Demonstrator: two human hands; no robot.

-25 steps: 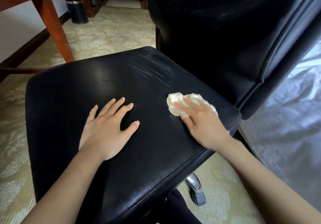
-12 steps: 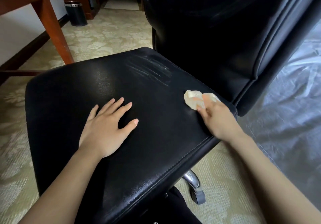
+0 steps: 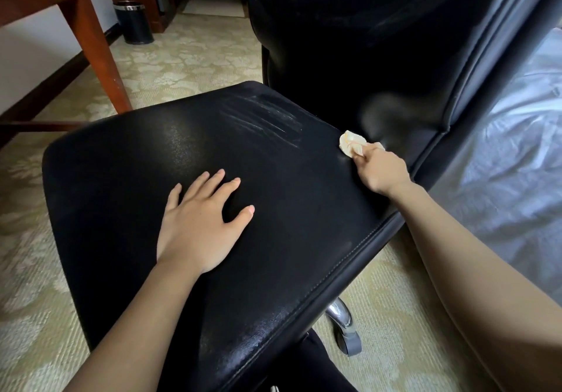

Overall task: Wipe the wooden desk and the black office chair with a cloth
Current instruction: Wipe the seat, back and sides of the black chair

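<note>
Black office chair point(image 3: 137, 179) fills most of the head view, its wide leather seat turned toward the person and its tall backrest point(image 3: 349, 42) rising at the far right. I judge the seat to be the part now being cleaned. Off to the upper left stands the wooden desk point(image 3: 97, 54), of which only a leg and a corner of the frame show, well apart from both hands, so whether it has been wiped cannot be told from here. A dark waste bin point(image 3: 133, 23) sits on the patterned carpet beyond that leg. The left hand point(image 3: 197, 227) lies flat on the middle of the seat, fingers straight and spread, grasping nothing. It seems placed there to brace the swivel chair so that it does not turn or roll under the rubbing. The right hand point(image 3: 381, 169) reaches to the back right corner of the seat, where seat and backrest meet, with its fingers curled round a small wadded pale cloth point(image 3: 349, 144) that it presses onto the leather. Bunching the cloth probably lets it get into that crease. Faint pale streaks point(image 3: 264, 121) lie just to the left of the cloth, near the seat's back edge.
</note>
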